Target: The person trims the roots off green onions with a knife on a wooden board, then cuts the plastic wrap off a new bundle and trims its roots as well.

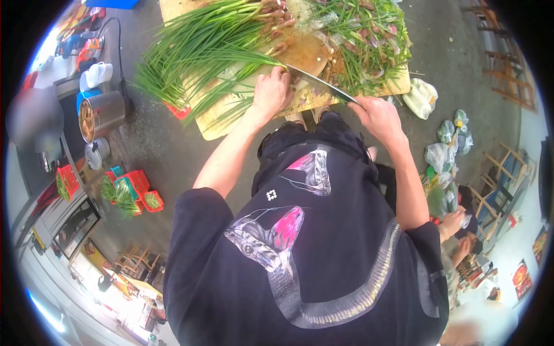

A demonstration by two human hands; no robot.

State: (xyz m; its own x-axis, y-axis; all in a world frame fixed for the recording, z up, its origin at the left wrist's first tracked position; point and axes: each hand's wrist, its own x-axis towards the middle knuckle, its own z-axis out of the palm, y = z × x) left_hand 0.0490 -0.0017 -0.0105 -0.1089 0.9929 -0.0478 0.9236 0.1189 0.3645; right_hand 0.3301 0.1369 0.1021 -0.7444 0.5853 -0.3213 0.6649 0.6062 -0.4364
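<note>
My right hand [376, 117] is closed round the handle of a long kitchen knife [322, 84], whose blade points left across the board. Its tip end lies close to the fingers of my left hand [272, 91], which are curled on the root end of a few spring onions [245, 56]. A large pile of spring onions [193, 40] with long green leaves covers the left side of the wooden table top [210, 128]. To the right lies a heap of trimmings [369, 49], mixed green leaves and purplish skins.
A white cloth-like bundle [421, 98] is at the right edge. Plastic bags [441, 155] of produce sit on the floor, near another person's hand [453, 224]. Red crates [137, 183] and a big metal pot [103, 117] stand at left; wooden chairs [501, 173] at right.
</note>
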